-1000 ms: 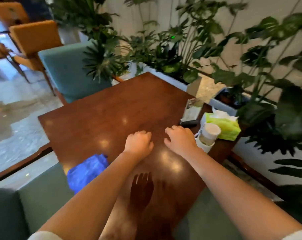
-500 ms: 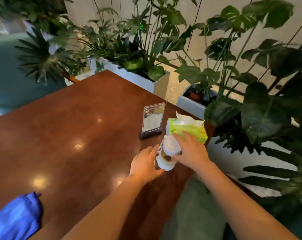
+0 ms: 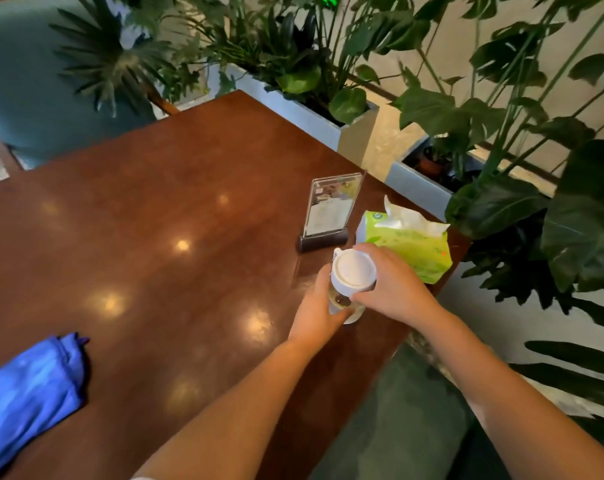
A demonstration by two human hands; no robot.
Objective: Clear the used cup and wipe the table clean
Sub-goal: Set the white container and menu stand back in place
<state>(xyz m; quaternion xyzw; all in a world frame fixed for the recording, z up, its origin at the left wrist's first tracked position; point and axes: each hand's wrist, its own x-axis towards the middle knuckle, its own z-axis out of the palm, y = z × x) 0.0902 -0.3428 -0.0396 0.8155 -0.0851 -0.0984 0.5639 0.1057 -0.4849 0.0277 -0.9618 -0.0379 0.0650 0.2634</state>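
The brown bench (image 3: 162, 216) carries a blue cloth (image 3: 26, 393) at its near left edge, well apart from the cup. A green tissue pack (image 3: 414, 244) and a card stand (image 3: 328, 209) sit near the right edge. Just beside them, the left hand (image 3: 319, 306) and right hand (image 3: 394, 285) both grip the white-lidded cup (image 3: 352, 275).

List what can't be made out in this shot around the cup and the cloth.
Head view only:
- cup: its base and any contact with the table are hidden by the left hand and right hand.
- Cup contents: too dark and small.
- blue cloth: cut off by the left edge.
- sign holder: print blurred.
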